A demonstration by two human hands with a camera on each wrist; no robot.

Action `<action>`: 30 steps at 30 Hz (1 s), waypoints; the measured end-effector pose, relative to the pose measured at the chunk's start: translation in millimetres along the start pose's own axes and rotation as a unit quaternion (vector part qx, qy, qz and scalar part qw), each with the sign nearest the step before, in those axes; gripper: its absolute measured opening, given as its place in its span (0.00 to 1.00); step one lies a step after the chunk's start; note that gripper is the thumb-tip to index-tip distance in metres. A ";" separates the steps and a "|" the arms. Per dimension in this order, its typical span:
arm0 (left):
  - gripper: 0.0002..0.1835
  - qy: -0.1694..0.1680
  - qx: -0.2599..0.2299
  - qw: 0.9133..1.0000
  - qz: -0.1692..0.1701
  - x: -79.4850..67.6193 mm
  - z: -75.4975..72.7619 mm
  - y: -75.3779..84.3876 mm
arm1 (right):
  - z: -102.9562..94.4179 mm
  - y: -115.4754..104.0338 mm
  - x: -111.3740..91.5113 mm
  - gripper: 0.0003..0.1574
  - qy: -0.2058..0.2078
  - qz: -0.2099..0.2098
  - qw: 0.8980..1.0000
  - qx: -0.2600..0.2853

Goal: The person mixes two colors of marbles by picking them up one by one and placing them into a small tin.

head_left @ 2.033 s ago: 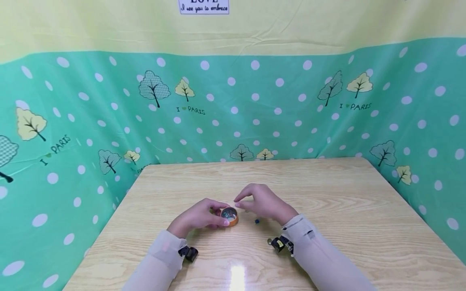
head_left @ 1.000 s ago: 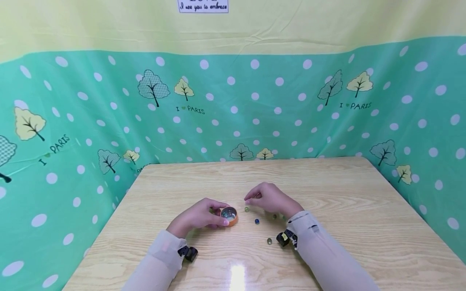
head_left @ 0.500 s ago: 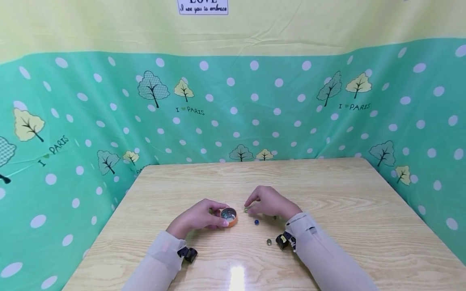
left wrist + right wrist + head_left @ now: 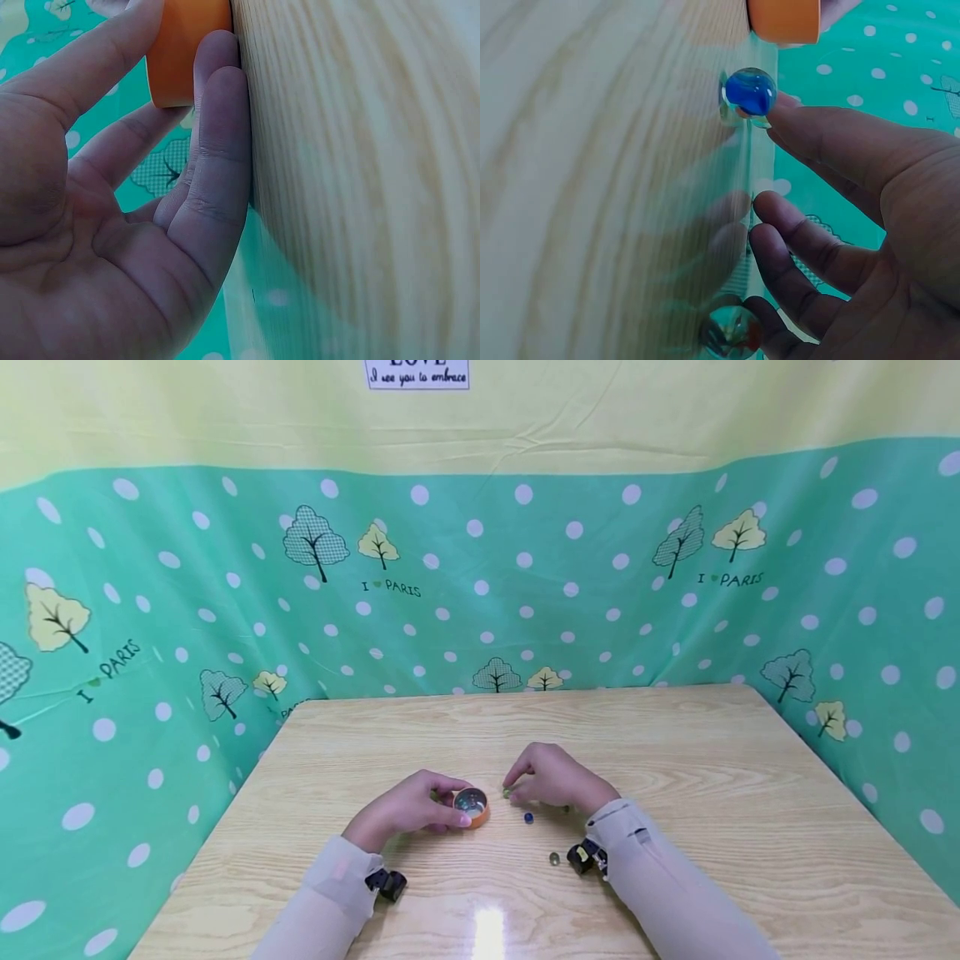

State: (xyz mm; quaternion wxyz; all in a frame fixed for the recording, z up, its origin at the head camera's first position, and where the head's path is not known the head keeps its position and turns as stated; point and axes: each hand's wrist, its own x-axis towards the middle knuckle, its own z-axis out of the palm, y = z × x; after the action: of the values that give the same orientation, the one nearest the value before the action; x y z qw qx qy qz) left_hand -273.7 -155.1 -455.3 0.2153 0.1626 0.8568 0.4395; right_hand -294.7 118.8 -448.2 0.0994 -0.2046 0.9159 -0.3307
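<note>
My left hand (image 4: 420,802) grips a small orange cup (image 4: 480,820) between thumb and fingers, its mouth tilted up and its inside shiny. Small glassy bits, probably marbles, show inside it. In the left wrist view the cup's orange wall (image 4: 187,52) touches the fingers, near the tabletop. To the right of the cup, my right hand (image 4: 553,777) pinches a green marble (image 4: 507,793) on the table with thumb and index finger. A blue marble (image 4: 528,817) lies just in front of that hand; in the right wrist view the blue marble (image 4: 751,91) largely hides the pinched one.
A clear greenish marble (image 4: 554,859) lies nearer me, beside the right wrist camera (image 4: 581,857). Another marble (image 4: 566,809) is partly under the right hand. A marble with red swirls (image 4: 732,332) sits by the curled fingers. Patterned cloth (image 4: 480,568) surrounds the wooden table (image 4: 637,727).
My right hand has moved right, away from beside the cup, and lowered to the green marble, its thumb and index finger closing on it. The left hand and cup have stayed in place.
</note>
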 end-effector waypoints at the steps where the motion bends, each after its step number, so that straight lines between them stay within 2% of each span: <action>1: 0.33 -0.001 0.000 1.000 0.002 -0.2 -0.1 -0.1 | 0.6 0.4 0.5 0.10 0.001 -0.002 1.000 -0.002; 14: 0.33 -0.003 0.000 1.000 0.016 -2.3 -0.8 -0.3 | 2.2 -2.1 1.1 0.07 0.007 -0.015 0.999 -0.029; 30: 0.33 -0.001 0.000 1.000 0.008 -4.0 -0.6 2.7 | 1.2 -4.1 -0.2 0.06 0.002 -0.016 0.999 -0.034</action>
State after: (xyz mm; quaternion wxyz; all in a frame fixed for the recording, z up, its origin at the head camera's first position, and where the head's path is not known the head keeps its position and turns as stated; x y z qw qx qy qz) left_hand -270.3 -155.9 -451.9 0.2123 0.1696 0.8553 0.4411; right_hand -292.9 115.4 -446.5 0.0851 -0.2221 0.9235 -0.3011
